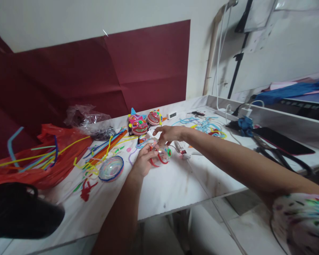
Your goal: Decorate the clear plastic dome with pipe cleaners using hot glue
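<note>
Over white tabletop [180, 191], near front edge: clear ball [163, 156] held in left hand [145, 160]. Right hand [172, 134] bent above ball, fingers narrowed; cannot tell if gripping. Ball appears part-decorated: red trim [154, 164] and green patch [169, 152] on, much surface left bare. Counts: one ball in hand, two fully decorated heads [138, 126] behind, one clear bowl [111, 169], one phone [284, 141].

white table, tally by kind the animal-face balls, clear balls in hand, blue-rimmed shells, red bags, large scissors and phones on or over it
Animal-face balls: 2
Clear ball in the left hand: 1
Blue-rimmed shell: 1
Red plastic bag: 1
Large scissors: 1
Black phone: 1
Total: 7
</note>
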